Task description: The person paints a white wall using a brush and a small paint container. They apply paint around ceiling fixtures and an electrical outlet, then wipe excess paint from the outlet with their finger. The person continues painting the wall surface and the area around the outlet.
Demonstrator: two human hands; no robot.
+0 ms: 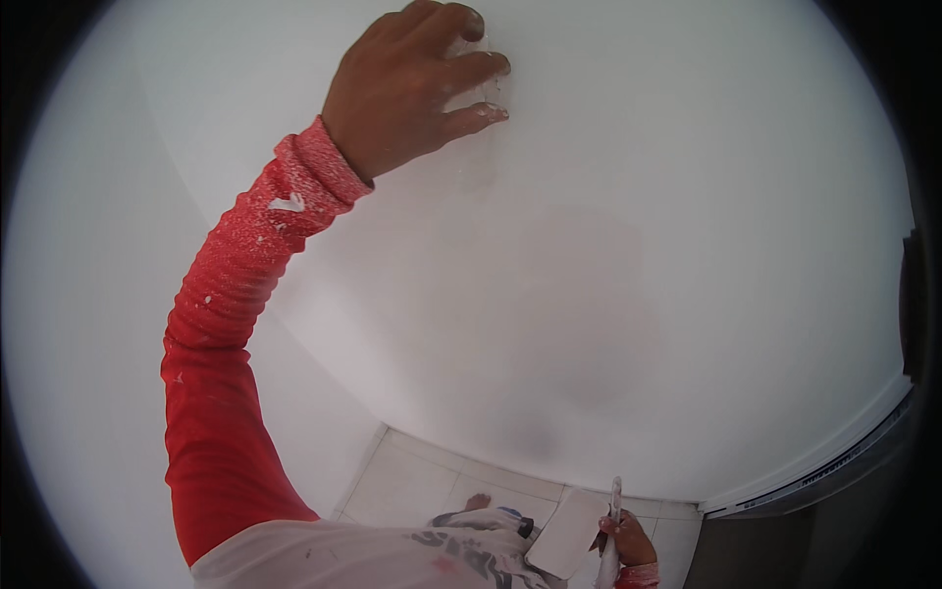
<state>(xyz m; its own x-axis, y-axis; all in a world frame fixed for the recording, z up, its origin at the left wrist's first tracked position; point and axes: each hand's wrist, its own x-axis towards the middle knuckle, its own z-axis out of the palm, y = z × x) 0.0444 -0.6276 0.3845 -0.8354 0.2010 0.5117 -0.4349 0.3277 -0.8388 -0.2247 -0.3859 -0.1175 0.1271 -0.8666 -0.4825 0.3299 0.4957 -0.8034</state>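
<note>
My left hand (423, 81) is raised against the white wall (589, 221) at the top, its fingers bent and spread over a pale, partly see-through flat piece (497, 85). The fingertips bear wet white smears, and the palm side is hidden. The red sleeve of that arm is spotted with white. Low at the right, my right hand (629, 541) grips a long, narrow, white-smeared tool (612, 523). Just left of it is a pale rectangular board (570, 534), tilted; whether the hand also holds the board cannot be told.
A second wall (96, 294) meets the white one at a corner on the left. Light floor tiles (419, 467) lie below, with a bare foot (478, 501) on them. At the right edge are a dark object (912, 309) and a pale strip (831, 467) low along the wall.
</note>
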